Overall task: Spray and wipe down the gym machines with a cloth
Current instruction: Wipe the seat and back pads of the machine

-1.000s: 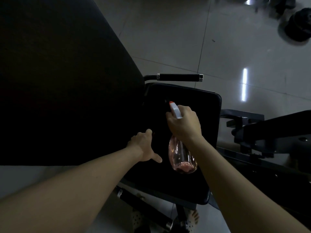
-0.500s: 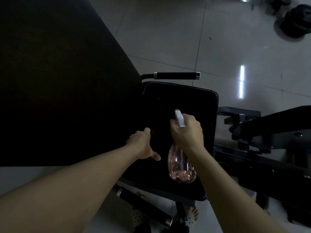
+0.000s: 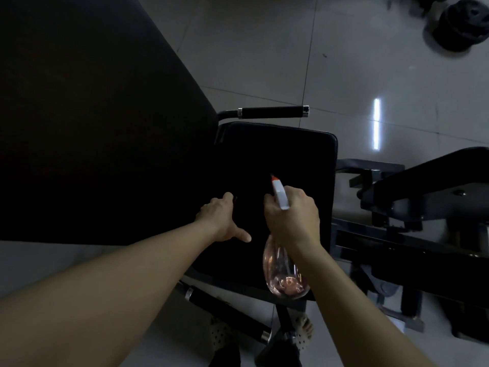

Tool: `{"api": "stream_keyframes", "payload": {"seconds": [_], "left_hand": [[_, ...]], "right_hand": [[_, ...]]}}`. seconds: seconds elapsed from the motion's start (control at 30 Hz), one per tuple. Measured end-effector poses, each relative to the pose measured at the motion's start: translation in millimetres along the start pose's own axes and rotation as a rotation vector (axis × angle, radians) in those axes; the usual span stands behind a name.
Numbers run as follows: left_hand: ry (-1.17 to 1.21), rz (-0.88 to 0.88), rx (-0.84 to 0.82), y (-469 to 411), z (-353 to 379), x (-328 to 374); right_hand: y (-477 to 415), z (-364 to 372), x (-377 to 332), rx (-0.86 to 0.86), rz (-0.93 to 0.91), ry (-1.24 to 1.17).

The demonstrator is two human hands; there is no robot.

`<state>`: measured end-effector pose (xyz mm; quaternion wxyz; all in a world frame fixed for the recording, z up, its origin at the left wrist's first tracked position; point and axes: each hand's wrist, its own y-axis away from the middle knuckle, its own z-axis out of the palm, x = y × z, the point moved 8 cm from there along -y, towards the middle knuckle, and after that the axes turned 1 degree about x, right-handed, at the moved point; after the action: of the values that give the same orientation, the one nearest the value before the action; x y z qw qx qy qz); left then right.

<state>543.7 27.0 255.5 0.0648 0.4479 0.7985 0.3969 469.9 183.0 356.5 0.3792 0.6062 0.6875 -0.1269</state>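
A black seat pad (image 3: pixel 280 152) of a gym machine lies below me, next to its large black back pad (image 3: pixel 92 123). My right hand (image 3: pixel 293 218) grips a clear spray bottle (image 3: pixel 283 279) with a little pink liquid at its bottom. The bottle's white head with an orange nozzle (image 3: pixel 279 192) points at the seat. My left hand (image 3: pixel 219 218) rests on the seat pad with the thumb spread out; its fingertips are lost in the dark. No cloth can be made out.
Black grip handles stick out at the seat's far side (image 3: pixel 272 112) and near side (image 3: pixel 225 311). Another dark machine frame (image 3: pixel 423 192) stands to the right. Weight plates (image 3: pixel 460 25) lie on the tiled floor at the top right. My sandalled feet (image 3: pixel 304 332) show below the seat.
My right hand with the bottle has drawn back a little toward me over the seat. My left hand has stayed on the pad.
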Motion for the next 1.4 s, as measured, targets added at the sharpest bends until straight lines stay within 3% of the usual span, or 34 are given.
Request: {"api": "stream_keyframes", "payload": {"seconds": [0.33, 0.7, 1.07, 1.4], "left_hand": [[0.004, 0.006, -0.009, -1.1, 0.2, -0.9], [0.022, 0.055, -0.021, -3.1, 0.4, -3.0], [0.095, 0.092, -0.006, 1.5, 0.0, -5.8], [0.150, 0.118, 0.175, 36.4, 9.9, -13.1]], "right_hand": [[22.5, -2.3, 9.7, -0.017, -0.065, -0.051], [33.8, -40.0, 43.7, 0.199, 0.082, -0.074], [54.7, -39.0, 66.2, 0.183, 0.072, -0.206], [91.5, -56.1, 88.7, 0.187, 0.064, -0.162]]}}
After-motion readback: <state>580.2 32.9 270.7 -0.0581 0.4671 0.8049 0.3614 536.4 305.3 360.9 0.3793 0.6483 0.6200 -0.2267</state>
